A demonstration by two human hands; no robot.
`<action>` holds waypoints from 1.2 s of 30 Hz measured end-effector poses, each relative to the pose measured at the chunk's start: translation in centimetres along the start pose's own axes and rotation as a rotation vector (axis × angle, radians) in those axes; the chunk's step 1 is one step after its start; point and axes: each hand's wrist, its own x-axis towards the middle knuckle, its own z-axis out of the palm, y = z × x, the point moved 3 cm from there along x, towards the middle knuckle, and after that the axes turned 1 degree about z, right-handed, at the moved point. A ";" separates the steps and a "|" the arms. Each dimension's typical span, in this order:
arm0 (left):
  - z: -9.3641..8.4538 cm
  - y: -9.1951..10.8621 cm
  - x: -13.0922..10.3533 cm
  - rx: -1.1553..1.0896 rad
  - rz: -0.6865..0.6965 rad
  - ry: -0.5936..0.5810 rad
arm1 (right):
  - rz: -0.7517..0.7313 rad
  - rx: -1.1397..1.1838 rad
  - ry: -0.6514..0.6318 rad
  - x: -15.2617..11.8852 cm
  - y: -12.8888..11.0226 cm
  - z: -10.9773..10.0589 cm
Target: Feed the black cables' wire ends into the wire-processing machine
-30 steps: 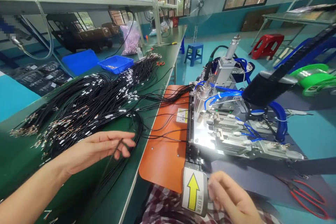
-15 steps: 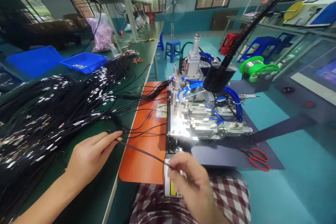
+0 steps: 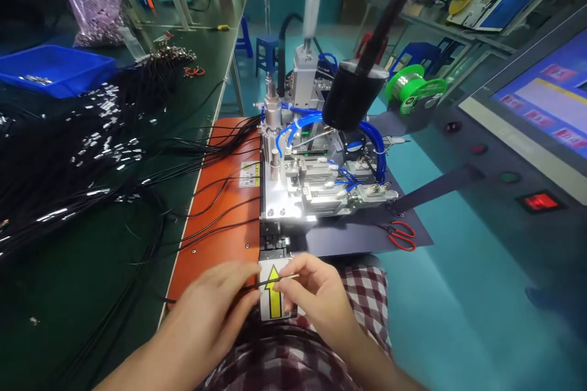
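With your left hand [image 3: 215, 302] and right hand [image 3: 316, 296] each in a pinching grip on the black cable [image 3: 262, 283], its end held above the arrow label [image 3: 274, 304], a slack left pinch could let the cable twist or slip, bending its thin tip.

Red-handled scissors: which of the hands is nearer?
Right. The right hand is to the left of the scissors, on their near side; the left hand is farther left.

the cable [image 3: 263, 283] looks like smooth plastic, the machine plate [image 3: 277, 200] shiny metal, the bin [image 3: 85, 76] glossy plastic.
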 end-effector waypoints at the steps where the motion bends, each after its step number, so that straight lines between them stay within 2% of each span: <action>1: 0.1 0.4 0.5 -0.095 -0.033 -0.023 | -0.005 -0.024 0.002 0.0 -0.2 -0.2; 6: 1.0 1.7 2.8 -0.580 -0.138 -0.136 | -0.010 0.019 -0.024 0.3 -1.3 -1.8; 9: 1.5 1.3 3.4 -0.813 -0.217 -0.156 | -0.046 0.041 -0.001 0.5 -2.0 -2.8; 11: 1.7 1.0 3.6 -0.869 -0.266 -0.156 | -0.069 -0.010 0.001 0.7 -2.5 -3.0; 13: 1.7 0.7 3.8 -0.848 -0.297 -0.132 | -0.104 -0.114 0.009 0.9 -3.1 -3.0; 17: 1.6 0.5 4.2 -0.663 -0.288 -0.057 | -0.208 -0.366 0.049 1.0 -4.0 -2.8; 23: 1.4 0.6 4.4 -0.571 -0.239 0.081 | -0.175 -0.437 0.077 0.0 -3.5 -2.7; 30: 1.4 1.4 5.1 -0.547 -0.239 0.071 | -0.387 -0.739 0.110 -0.5 -4.3 -2.0; 33: 1.9 1.5 5.4 -0.492 -0.220 0.105 | -0.454 -0.804 0.153 -0.3 -4.2 -2.0; 36: 2.6 1.0 5.7 -0.517 -0.225 0.140 | -0.584 -0.974 0.212 0.1 -4.0 -2.2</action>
